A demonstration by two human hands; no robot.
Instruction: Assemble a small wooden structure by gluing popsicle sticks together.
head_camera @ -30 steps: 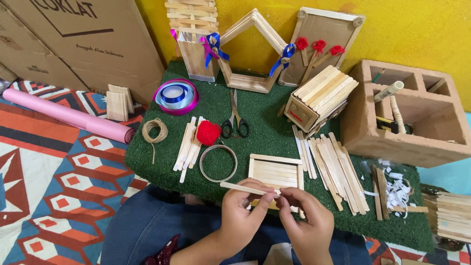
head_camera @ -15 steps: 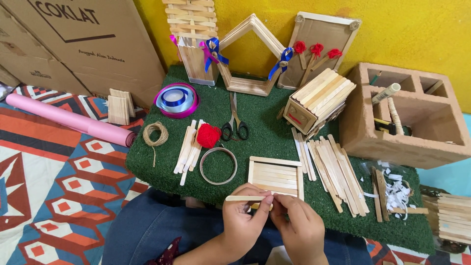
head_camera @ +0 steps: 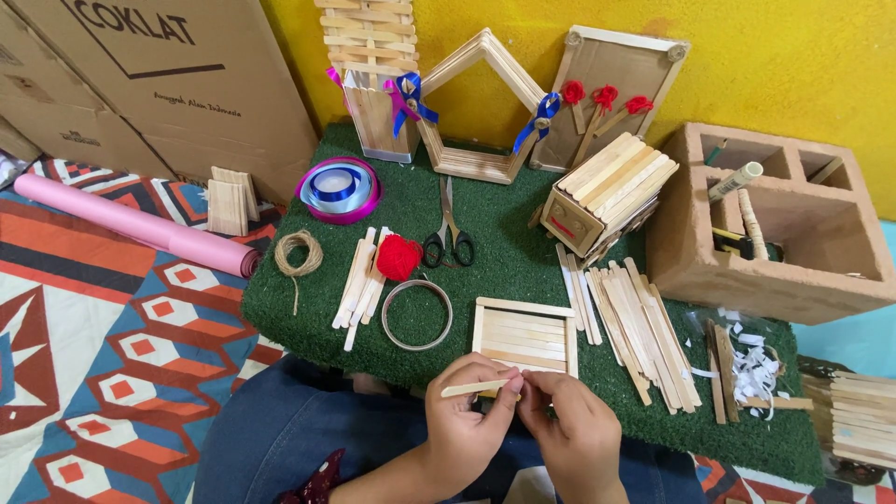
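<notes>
Both hands meet low in the middle of the view, over the front edge of a green turf mat (head_camera: 504,252). My left hand (head_camera: 464,420) pinches a pale wooden craft stick (head_camera: 474,388) that lies roughly level. My right hand (head_camera: 571,431) grips the same stick at its right end with fingertips closed. Just beyond the hands lies a square panel of glued sticks (head_camera: 525,336). A loose pile of sticks (head_camera: 635,322) is to its right, a smaller bundle of sticks (head_camera: 362,283) to its left.
On the mat are scissors (head_camera: 448,229), a red yarn ball (head_camera: 399,258), a metal ring (head_camera: 416,315), a twine coil (head_camera: 298,253), a ribbon spool (head_camera: 338,187), a stick house (head_camera: 607,194) and frames. A brick block (head_camera: 775,224) stands right, a pink paper roll (head_camera: 131,222) left.
The hands with the stick have drifted slightly toward me and the stick has tilted nearer to level. Nothing on the mat has moved.
</notes>
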